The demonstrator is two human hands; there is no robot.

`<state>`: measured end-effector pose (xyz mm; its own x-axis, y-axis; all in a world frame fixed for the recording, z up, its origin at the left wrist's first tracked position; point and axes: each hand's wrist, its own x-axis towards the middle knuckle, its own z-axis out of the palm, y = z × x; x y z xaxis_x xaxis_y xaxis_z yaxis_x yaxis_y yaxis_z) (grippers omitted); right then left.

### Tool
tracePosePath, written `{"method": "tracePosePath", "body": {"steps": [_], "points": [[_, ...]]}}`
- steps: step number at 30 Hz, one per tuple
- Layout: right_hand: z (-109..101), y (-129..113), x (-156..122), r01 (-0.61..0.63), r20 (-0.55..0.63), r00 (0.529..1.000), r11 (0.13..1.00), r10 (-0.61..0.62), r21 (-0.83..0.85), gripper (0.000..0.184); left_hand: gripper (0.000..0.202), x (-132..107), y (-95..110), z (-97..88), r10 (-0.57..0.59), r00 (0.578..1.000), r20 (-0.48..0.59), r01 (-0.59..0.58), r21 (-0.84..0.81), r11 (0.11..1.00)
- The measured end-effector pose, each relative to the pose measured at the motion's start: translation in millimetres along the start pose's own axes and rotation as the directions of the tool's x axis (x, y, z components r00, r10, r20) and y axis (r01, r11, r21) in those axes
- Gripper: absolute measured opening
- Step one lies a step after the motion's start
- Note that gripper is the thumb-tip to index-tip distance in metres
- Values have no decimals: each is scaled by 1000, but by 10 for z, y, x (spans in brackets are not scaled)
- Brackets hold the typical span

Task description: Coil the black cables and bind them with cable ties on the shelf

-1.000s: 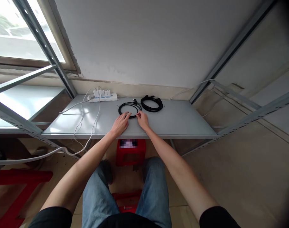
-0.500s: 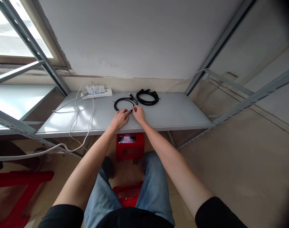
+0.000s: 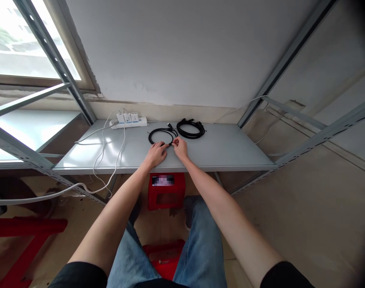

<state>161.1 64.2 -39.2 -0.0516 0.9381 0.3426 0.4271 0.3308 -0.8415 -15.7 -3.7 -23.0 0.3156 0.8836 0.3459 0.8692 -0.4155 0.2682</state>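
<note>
A thin black cable (image 3: pixel 150 134) lies coiled in a ring on the grey metal shelf (image 3: pixel 224 149), its plug end pointing toward the wall. Over the near edge of this ring rests my left hand (image 3: pixel 157 154), fingers bent down onto the cable and one finger reaching to the right along it. My right hand (image 3: pixel 180 149) pinches the coil's near right side, thumb and fingertips pressed together beside the left fingertips. Exactly what sits between those fingertips is too small to make out. A second, thicker black cable coil (image 3: pixel 190 136) lies just behind my right hand.
A white power strip (image 3: pixel 130 123) with several plugged-in adapters stands at the back left. White cords (image 3: pixel 122 146) trail from it over the shelf's front edge. Metal uprights (image 3: pixel 257 100) frame both sides. Beneath the shelf is a red stool (image 3: pixel 166 198) with a phone (image 3: pixel 162 180) on it.
The whole view has shifted a little, so the shelf sits slightly lower and further right. Both hands stay at the near edge of the thin coil, with only small finger movement.
</note>
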Motion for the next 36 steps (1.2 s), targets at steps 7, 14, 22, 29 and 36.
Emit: {"method": "tracePosePath", "body": {"steps": [7, 14, 22, 29, 36], "points": [[42, 89, 57, 15, -31, 999, 999, -14, 46, 13, 54, -4, 17, -14, -15, 1000, 8, 15, 12, 1000], [38, 103, 67, 5, -13, 1000, 1000, -5, 22, 11, 56, -2, 35, -46, -24, 999, 21, 24, -5, 1000], [49, 118, 69, 25, -13, 1000, 1000, -25, 5, 10, 58, 2, 23, -24, -27, 999, 18, 28, -19, 999], [35, 86, 57, 16, 6, 1000, 1000, -16, 14, 10, 59, 3, 10, -14, -21, 1000, 22, 21, -24, 999], [18, 43, 36, 13, 12, 1000, 1000, -13, 24, 11, 62, -8, 14, -31, -20, 999, 33, 21, -16, 1000]]}}
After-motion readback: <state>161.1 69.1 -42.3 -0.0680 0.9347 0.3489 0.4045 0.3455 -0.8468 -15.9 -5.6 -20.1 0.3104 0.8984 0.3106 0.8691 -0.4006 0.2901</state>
